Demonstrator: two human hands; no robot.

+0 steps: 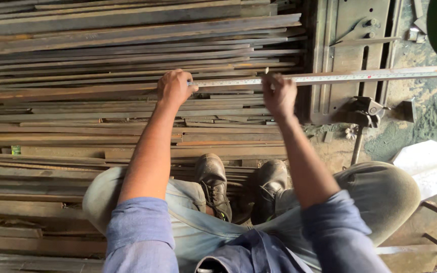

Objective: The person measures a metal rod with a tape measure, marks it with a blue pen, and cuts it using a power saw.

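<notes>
The left hand (pixel 175 87) is curling into a closed fist around the near end of a tape measure (pixel 330 78), pinning it against the pile of metal strips (pixel 102 60). The right hand (pixel 279 96) is pinching the same tape a little further along, fingers closed on its edge with something small between the fingertips that I cannot make out. The tape is stretching flat and straight from the left hand, past the right, out across the grey machine base (pixel 347 30) toward the right edge. The person is squatting, blue sleeves pushed up, both dusty boots (pixel 238 184) resting on the rusty strips lying side by side. A white sheet (pixel 428 167) is lying on the dirty floor just beside the right knee.
</notes>
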